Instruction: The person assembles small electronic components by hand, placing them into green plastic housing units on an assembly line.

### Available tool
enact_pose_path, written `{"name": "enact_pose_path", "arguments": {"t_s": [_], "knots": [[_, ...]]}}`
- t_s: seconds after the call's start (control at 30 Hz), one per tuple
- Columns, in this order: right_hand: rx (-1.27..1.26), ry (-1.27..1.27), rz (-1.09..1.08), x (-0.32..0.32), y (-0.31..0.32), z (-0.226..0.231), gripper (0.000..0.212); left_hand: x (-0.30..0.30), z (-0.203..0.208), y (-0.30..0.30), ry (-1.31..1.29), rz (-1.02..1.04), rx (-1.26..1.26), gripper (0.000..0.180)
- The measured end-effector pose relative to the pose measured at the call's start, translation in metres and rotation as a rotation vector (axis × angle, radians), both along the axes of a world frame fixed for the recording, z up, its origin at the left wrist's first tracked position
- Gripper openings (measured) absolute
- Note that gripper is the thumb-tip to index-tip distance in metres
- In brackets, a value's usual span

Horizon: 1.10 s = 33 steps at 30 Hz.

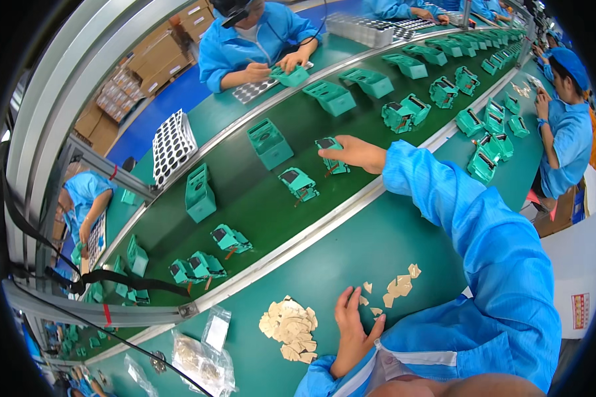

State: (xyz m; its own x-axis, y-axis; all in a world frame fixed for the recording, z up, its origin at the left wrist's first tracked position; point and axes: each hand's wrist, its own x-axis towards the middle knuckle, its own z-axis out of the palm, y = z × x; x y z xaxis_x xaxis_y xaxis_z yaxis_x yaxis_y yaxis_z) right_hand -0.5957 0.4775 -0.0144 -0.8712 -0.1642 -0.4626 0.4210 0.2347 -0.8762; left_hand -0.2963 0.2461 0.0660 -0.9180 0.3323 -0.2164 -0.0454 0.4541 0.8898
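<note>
My right hand reaches over the conveyor belt, its fingers closed on a small green plastic housing with a dark top and a brown strip at its lower side. Left of it on the belt lies a similar green housing with a brown strip. My left hand rests on the green table near me, fingers spread, holding nothing. Beside it lie a pile of beige cut pieces on the left and a few loose beige pieces on the right.
Hollow green cases line the belt's far side. A metal rail edges the near side. Clear plastic bags lie at lower left, below a metal frame. Co-workers sit across the belt; another works at right.
</note>
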Motion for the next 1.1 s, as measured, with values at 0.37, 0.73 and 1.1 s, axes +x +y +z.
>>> {"name": "enact_pose_path", "arguments": {"t_s": [0.37, 0.73, 1.1], "knots": [[0.293, 0.191, -0.171, 0.018, -0.004, 0.001, 0.065, 0.006, 0.008, -0.011, 0.203, -0.067, -0.257, 0.066], [-0.007, 0.405, 0.453, 0.185, 0.005, 0.116, 0.012, 0.059, 0.031, -0.104, 0.349, 0.173, -0.865, 0.048], [-0.229, 0.315, 0.481, 0.276, -0.036, 0.105, 0.007, 0.059, 0.008, -0.098, 0.437, 0.284, -0.823, 0.028]]}}
